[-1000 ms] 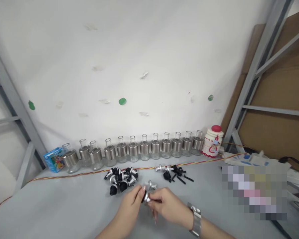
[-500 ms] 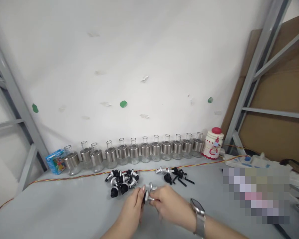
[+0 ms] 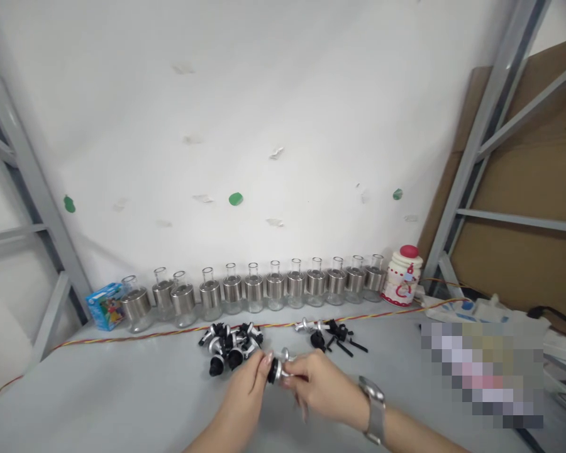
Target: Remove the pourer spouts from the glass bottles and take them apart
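Both my hands meet at the front middle of the table around a silver-and-black bottle pourer (image 3: 277, 371). My left hand (image 3: 245, 387) is closed on its black end, which the fingers partly cover. Thumb and fingers of my right hand (image 3: 321, 384) pinch the silver spout side. Just behind them shows another silver piece (image 3: 285, 355); whether it belongs to the held pourer I cannot tell. Left of the hands lies a pile of similar pourers (image 3: 231, 345). Farther right are a few more silver parts (image 3: 306, 325) and black pieces (image 3: 342, 333).
Several glass bottles with steel collars (image 3: 253, 286) line the wall. A blue box (image 3: 104, 307) stands at their left end, a white-and-red jar (image 3: 402, 277) at the right. A twisted red-yellow wire (image 3: 170, 332) crosses the table. Power strips (image 3: 481, 309) and a blurred patch (image 3: 481, 371) are at right.
The pourer has turned between my hands, so its black part now shows more. My left hand has shifted slightly left. The piles have not moved.
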{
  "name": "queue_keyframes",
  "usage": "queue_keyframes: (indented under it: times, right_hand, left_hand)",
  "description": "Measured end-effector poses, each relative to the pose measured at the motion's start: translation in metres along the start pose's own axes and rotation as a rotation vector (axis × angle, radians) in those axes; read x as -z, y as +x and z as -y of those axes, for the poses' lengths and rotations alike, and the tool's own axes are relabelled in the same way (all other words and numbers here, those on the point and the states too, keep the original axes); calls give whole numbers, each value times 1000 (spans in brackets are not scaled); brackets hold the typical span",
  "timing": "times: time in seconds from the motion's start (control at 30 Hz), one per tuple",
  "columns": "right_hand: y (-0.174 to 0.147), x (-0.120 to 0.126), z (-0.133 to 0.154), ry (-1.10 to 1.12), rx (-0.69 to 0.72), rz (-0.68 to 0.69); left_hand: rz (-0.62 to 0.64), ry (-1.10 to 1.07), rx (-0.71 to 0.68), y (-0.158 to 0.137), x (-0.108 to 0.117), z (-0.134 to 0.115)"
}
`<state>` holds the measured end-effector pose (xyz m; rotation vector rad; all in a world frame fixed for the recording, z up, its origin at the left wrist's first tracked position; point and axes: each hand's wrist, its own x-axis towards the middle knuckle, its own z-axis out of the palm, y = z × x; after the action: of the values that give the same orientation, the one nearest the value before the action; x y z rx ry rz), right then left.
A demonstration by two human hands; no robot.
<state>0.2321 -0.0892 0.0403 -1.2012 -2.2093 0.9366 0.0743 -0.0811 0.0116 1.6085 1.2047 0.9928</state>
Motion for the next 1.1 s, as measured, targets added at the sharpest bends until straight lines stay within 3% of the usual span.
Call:
queue_keyframes:
  times: [0.07, 0.13, 0.2, 0.23, 0.27, 0.37, 0.47, 0.63, 0.77, 0.87, 0.97, 1.03, 1.1]
  right_hand:
    - [0, -3, 4, -513, 208, -124]
    - [0, -3, 3, -860, 420, -112]
    - [0, 3, -3, -987, 547, -74]
    - [1, 8, -8, -990, 545, -75]
    - [3, 14, -14, -964, 475, -106]
    - [14, 32, -28, -817, 76, -316]
    - [31, 44, -34, -730, -86, -462]
    - [50, 48, -39, -638, -129, -550]
    - [37, 36, -41, -432, -110, -614]
    - [21, 20, -42, -90, -151, -418]
    - [14, 6, -40, 69, -172, -185]
    - [15, 1, -39, 41, -90, -233]
    - [19, -2, -39, 12, -18, -328]
  left_hand:
    - [-40, -181, 212, 9, 2, 5]
    - [-87, -287, 375, 18, 11, 7]
    - [-154, -314, 382, 26, 26, 4]
    - [-193, -327, 356, 29, 32, 1]
    - [-226, -340, 327, 30, 37, -2]
    - [-292, -341, 272, 27, 35, -5]
    - [-254, -253, 209, 21, 17, 2]
    - [6, -122, 254, 17, 1, 16]
    - [135, 6, 275, 19, -1, 19]
    - [215, 46, 268, 25, -4, 21]
    - [223, 73, 210, 30, -6, 21]
    - [184, 134, 121, 30, -3, 19]
    - [83, 318, -55, 29, 5, 17]
